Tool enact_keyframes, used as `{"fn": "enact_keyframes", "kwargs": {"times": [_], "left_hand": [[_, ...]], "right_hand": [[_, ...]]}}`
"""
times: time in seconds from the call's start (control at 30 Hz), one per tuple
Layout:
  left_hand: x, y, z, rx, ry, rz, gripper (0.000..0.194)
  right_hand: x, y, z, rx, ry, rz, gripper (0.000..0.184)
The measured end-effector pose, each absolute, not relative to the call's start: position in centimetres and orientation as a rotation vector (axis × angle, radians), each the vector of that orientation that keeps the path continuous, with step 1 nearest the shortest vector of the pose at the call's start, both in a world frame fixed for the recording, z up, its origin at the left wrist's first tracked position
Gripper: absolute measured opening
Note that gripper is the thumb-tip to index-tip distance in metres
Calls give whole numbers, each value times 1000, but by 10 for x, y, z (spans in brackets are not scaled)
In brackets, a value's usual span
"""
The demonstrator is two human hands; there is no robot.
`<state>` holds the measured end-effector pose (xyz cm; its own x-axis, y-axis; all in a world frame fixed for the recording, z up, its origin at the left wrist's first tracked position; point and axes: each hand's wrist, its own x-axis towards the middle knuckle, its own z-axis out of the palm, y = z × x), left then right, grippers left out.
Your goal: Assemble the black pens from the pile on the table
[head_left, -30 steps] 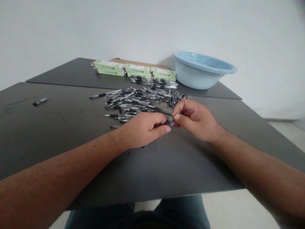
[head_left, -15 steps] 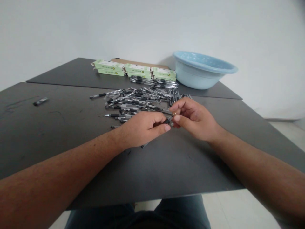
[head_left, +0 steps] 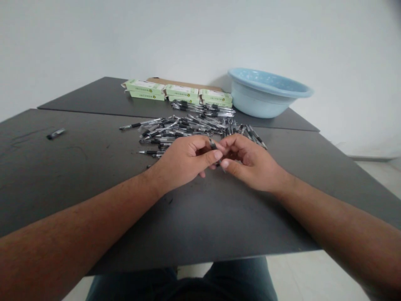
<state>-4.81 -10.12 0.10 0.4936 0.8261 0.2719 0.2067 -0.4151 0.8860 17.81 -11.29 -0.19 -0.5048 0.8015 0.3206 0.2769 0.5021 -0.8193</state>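
My left hand (head_left: 188, 161) is closed, with a pen (head_left: 213, 144) pinched between thumb and fingers. The pen's dark grip shows above the thumb, and most of the rest is hidden by the fingers. My right hand (head_left: 250, 163) meets it fingertip to fingertip, with its fingers curled and its thumb low. What the right fingers hold is too small and covered to make out. Just beyond both hands lies a loose heap of clear pens with black grips (head_left: 184, 125), partly blocked by the hands.
Neater rows of pens (head_left: 216, 110) lie behind the heap. Stacked green-and-white boxes (head_left: 147, 90) stand farther back, beside a light blue basin (head_left: 263, 102) at the right. A lone short pen piece (head_left: 56, 133) rests on the dark table (head_left: 94, 154) at the left.
The pen has turned from lying low across the hands to a steeper tilt in my left hand. My right hand has dropped slightly, uncovering pens on the heap's right side.
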Motion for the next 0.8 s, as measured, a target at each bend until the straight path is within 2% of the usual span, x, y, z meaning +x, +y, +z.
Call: {"fn": "enact_keyframes", "kwargs": {"times": [0.2, 0.33, 0.4, 0.53, 0.7, 0.8], "left_hand": [[-42, -101, -7, 1671, 743, 949, 28], [-45, -97, -9, 1671, 826, 1019, 36], [-47, -94, -7, 1707, 888, 1076, 32], [-52, -94, -3, 1867, 998, 1096, 16], [-54, -98, 1, 2101, 1130, 1121, 15], [-54, -98, 2, 2156, 1200, 1101, 15]], "right_hand": [[178, -111, 5, -1021, -2211, 627, 17], [191, -100, 12, -1074, -2368, 262, 14], [197, -95, 12, -1093, -2390, 164, 14], [200, -92, 10, -1102, -2413, 85, 15], [197, -98, 12, -1142, -2354, 123, 23], [197, -98, 13, -1189, -2326, 83, 17]]}}
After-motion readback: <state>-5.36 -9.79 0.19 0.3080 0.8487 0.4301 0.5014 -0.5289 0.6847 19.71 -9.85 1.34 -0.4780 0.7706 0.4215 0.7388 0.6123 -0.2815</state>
